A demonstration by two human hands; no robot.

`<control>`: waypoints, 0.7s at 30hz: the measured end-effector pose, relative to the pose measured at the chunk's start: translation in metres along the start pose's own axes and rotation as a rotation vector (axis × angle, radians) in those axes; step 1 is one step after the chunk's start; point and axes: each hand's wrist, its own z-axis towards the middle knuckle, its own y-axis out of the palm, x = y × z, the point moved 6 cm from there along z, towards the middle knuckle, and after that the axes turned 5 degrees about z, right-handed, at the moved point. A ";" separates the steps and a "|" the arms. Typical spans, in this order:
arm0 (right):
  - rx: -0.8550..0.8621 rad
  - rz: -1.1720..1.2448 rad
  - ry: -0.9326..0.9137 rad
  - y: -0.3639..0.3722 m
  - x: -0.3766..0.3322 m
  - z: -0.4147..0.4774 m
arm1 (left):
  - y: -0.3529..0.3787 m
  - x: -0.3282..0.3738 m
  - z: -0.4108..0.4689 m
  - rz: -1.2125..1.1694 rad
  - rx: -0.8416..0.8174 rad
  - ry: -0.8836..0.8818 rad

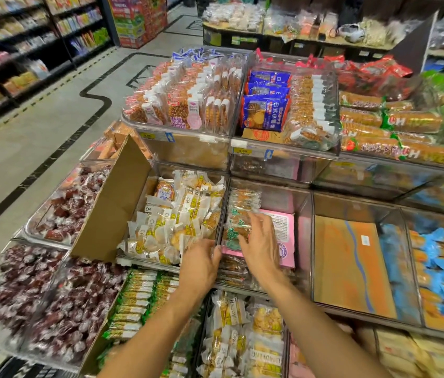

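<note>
Two bare forearms [160, 323] reached up from the bottom edge, over trays of wrapped snacks. Ahead of them, the right hand [259, 241] lay with fingers spread across a row of green-printed packets [238, 214], palm down and touching the top ones. The left hand [201, 259] sat just beside it at the near end of that row, fingers curled against the bin's left divider; whether it pinched a packet could not be told. The packets stood in a line along the left side of a clear bin [304, 214], resting on a pink box [283, 227]. Left of the divider lay a heap of yellow-printed packets [177, 214], with a cardboard flap [111, 203] standing tilted at its far side. Dark red sweets [59, 282] filled the trays further left. To the right, an orange cardboard sheet [351, 260] lined the next bin, then blue-wrapped snacks [439, 257]. Blue biscuit bags [265, 110] stood on the tier above.
</note>
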 end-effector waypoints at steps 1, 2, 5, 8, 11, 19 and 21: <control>0.043 0.030 0.055 0.002 0.006 -0.003 | -0.002 0.005 -0.001 0.125 0.026 0.040; 0.070 0.074 0.123 0.003 0.011 -0.004 | -0.005 0.011 -0.002 0.252 0.047 0.068; 0.023 0.238 0.374 0.017 0.029 -0.004 | -0.008 0.024 -0.003 0.482 0.055 0.098; -0.039 0.249 0.449 0.032 0.038 0.001 | -0.006 0.024 -0.002 0.486 0.051 0.094; -0.041 0.277 0.457 0.041 0.039 -0.002 | 0.000 0.015 -0.003 0.411 0.098 0.108; -0.089 0.295 0.426 0.047 0.037 -0.009 | 0.004 0.006 -0.001 0.370 0.150 0.104; -0.053 0.328 0.470 0.047 0.039 -0.008 | 0.004 0.006 -0.001 0.357 0.152 0.099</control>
